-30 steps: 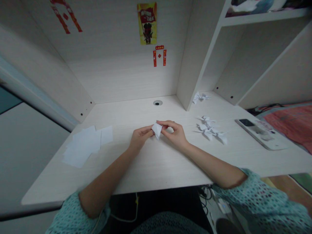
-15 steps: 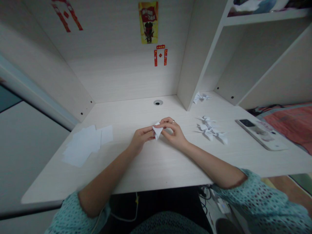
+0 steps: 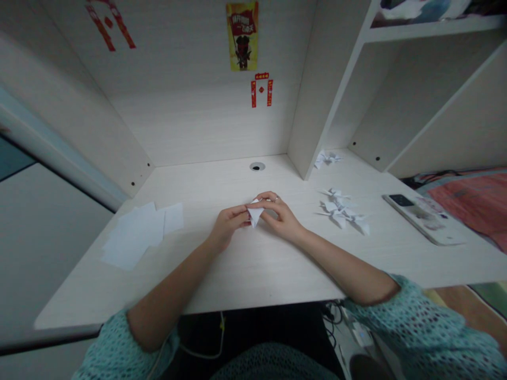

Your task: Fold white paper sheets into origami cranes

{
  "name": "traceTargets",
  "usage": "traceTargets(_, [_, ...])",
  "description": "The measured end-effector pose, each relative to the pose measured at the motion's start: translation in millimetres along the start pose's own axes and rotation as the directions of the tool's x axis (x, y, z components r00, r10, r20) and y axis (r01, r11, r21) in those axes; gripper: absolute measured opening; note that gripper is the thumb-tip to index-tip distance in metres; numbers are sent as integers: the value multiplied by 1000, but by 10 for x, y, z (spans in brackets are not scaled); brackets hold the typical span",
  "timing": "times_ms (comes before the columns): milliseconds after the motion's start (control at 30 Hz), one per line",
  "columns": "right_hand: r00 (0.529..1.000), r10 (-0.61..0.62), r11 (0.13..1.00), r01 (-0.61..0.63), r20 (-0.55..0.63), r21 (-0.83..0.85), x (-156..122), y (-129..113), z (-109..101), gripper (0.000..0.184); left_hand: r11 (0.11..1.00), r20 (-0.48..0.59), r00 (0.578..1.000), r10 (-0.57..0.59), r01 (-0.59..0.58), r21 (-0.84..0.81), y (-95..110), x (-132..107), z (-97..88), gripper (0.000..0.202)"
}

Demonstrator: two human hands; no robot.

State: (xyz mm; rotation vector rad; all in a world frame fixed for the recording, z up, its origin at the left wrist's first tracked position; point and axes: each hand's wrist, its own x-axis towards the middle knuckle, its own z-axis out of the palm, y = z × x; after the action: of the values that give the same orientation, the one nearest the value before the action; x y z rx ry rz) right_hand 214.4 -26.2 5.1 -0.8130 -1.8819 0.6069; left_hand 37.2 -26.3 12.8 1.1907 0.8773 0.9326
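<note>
Between my two hands, above the middle of the desk, is a small piece of folded white paper (image 3: 255, 215) with a point toward me. My left hand (image 3: 230, 224) pinches its left side between thumb and fingers. From the right, my right hand (image 3: 280, 215), with a ring on one finger, grips the upper and right edges; its fingers cover part of the folds. Several folded paper cranes (image 3: 341, 210) lie on the desk to the right of my hands. Flat sheets of white paper (image 3: 132, 235) overlap in a loose pile at the left.
A phone (image 3: 423, 219) lies face down at the right of the desk (image 3: 245, 279). More folded paper (image 3: 327, 158) sits behind, beside the upright divider (image 3: 317, 95). A round cable hole (image 3: 257, 166) is near the back wall. Red cloth (image 3: 471, 203) lies at far right.
The right hand's fingers have shifted slightly left along the upper edge of the folded paper. Both hands still hold it in nearly the same place.
</note>
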Motion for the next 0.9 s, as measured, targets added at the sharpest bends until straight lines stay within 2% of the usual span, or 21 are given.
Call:
traceTargets(100, [995,77,991,-70,-57,112,6,47,17,21,999,4,1000,8,-7,-40,-7,7,-1,31])
traceTargets(200, [969,215,933,-166,-122,320,9,118,44,17,997,7,1000,24,-24,-79,-32,14,1,33])
traceTargets(367, [927,363,797,-258,-91,546,0,209,92,16,995,-39,999,20,-24,-97,-76,26,3,32])
traceTargets(467, [905,424,737,-315,-46,598,-4,219,109,17,997,-59,998,13,-18,-79,-88,32,4,34])
traceTargets(667, [812,580,636,-406,-59,656,-10,206,124,18,999,-74,997,11,-15,-46,-95,37,9,34])
traceTargets(767, [802,597,618,-439,-25,653,-6,196,116,20,1000,-92,996,12,-13,-13,-99,38,1,36])
traceTargets(900, [809,588,611,-445,2,655,14,161,98,23,1000,-97,995,-4,5,10,-73,33,-4,48])
